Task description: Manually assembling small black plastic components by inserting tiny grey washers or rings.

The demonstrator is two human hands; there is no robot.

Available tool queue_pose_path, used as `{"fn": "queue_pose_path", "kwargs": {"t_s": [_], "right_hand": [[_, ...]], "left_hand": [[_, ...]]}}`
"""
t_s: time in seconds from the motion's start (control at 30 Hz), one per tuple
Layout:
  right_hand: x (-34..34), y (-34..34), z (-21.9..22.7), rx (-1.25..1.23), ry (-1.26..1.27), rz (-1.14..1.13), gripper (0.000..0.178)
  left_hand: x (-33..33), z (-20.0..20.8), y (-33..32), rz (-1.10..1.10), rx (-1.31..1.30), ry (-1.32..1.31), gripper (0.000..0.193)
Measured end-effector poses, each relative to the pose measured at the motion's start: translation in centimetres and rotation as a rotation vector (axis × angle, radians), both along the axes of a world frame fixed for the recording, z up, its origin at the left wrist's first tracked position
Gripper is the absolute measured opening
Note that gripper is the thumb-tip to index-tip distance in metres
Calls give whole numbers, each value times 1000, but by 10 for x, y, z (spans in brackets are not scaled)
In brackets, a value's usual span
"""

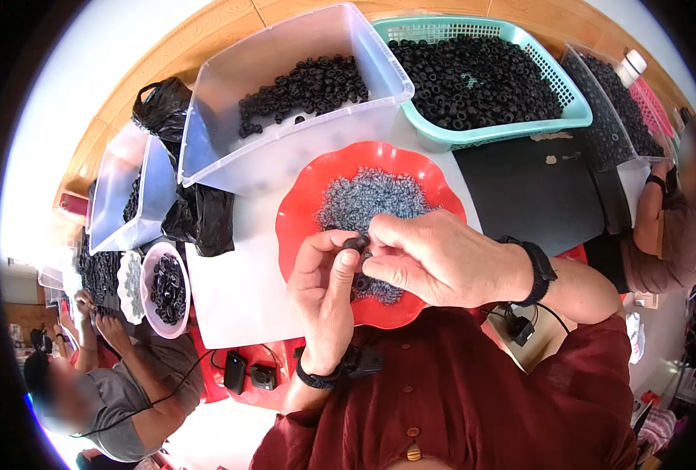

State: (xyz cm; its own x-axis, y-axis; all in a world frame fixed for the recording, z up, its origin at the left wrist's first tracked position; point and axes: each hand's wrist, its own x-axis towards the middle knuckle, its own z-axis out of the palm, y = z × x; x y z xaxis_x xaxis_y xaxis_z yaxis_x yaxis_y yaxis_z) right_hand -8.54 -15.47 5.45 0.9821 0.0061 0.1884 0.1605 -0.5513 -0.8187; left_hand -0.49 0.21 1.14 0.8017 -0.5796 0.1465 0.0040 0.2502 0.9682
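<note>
A red plate with a wavy rim (297,192) lies in front of me, heaped with small silvery metal springs (371,196). Over the plate, my left hand (324,286) pinches a small black round part (354,244) between thumb and fingers. My right hand (450,258) meets it from the right, thumb and forefinger closed at the same part. Whatever sits between the right fingertips is too small and covered to make out. A few dark pieces show under the hands, among the springs.
Beyond the plate stand a clear plastic bin (285,149) and a green basket (512,137), both holding black ring-like parts. A black plastic bag (207,219) and a pink bowl (156,317) are at left. People work on either side; a black mat (528,192) lies right.
</note>
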Motion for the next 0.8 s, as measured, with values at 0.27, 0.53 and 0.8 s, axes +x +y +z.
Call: {"fn": "queue_pose_path", "kwargs": {"t_s": [0.27,0.53,0.8], "right_hand": [[4,-2,-4,-412,-181,1,22],[2,-3,-14,-526,-222,-6,19],[5,-3,-9,-619,-275,2,19]], "left_hand": [[2,2,4,-167,-45,132,16],[16,4,5,-315,32,191,13],[13,0,2,-265,24,208,14]]}}
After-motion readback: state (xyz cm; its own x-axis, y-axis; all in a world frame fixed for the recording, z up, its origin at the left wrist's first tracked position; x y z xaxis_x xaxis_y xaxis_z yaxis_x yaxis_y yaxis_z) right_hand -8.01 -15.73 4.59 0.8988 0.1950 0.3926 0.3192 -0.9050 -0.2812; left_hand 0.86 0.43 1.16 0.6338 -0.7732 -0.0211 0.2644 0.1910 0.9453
